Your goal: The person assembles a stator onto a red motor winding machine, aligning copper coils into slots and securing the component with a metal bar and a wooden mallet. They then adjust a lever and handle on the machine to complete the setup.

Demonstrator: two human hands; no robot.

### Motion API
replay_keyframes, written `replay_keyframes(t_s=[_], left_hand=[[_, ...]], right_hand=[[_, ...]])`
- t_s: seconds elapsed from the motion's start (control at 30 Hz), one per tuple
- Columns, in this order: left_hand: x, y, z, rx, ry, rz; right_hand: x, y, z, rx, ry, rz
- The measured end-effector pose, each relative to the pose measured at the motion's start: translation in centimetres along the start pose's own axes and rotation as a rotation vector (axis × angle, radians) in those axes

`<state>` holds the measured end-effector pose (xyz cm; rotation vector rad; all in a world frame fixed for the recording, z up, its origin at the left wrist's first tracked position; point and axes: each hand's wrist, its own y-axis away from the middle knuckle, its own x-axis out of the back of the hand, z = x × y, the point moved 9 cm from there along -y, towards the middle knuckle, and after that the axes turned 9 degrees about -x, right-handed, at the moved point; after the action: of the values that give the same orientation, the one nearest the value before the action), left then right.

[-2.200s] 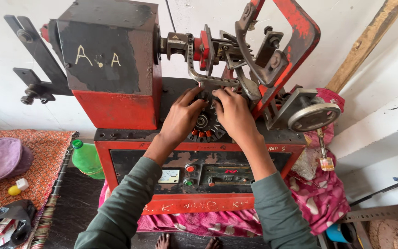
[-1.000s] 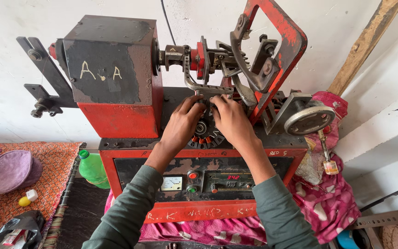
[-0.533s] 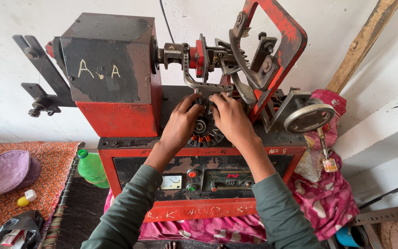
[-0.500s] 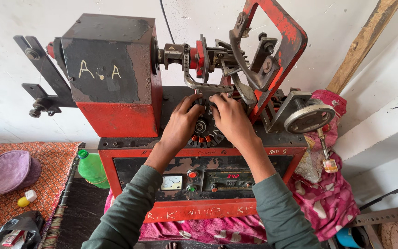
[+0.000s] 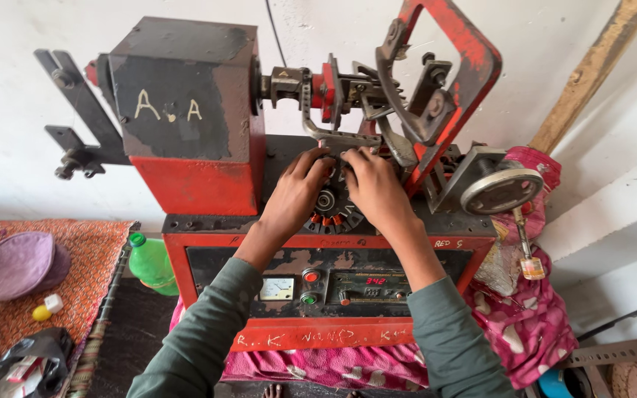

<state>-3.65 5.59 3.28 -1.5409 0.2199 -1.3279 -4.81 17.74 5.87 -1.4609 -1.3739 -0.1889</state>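
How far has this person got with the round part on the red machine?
Done: the round slotted part sits on the red machine. In hand: the left hand and right hand rest on it. What is left cannot be told; the hands hide the detail.

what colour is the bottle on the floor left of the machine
Green, with a green cap; the bottle shows best, partly hidden by the machine, in the head view.
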Motion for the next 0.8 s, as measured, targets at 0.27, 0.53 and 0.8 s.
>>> replay_keyframes(t_s=[0.27, 0.53, 0.8], left_hand=[[-0.38, 0.00, -0.28, -0.022, -0.073, 0.014], [-0.65, 0.49, -0.61, -0.045, -0.080, 0.018], [-0.67, 0.54, -0.85, -0.017, -0.025, 0.047]], right_hand=[[-0.07, -0.13, 0.17, -0.013, 0.007, -0.007], [-0.13, -0.17, 0.15, -0.018, 0.024, -0.007], [-0.13, -0.12, 0.20, -0.032, 0.032, -0.014]])
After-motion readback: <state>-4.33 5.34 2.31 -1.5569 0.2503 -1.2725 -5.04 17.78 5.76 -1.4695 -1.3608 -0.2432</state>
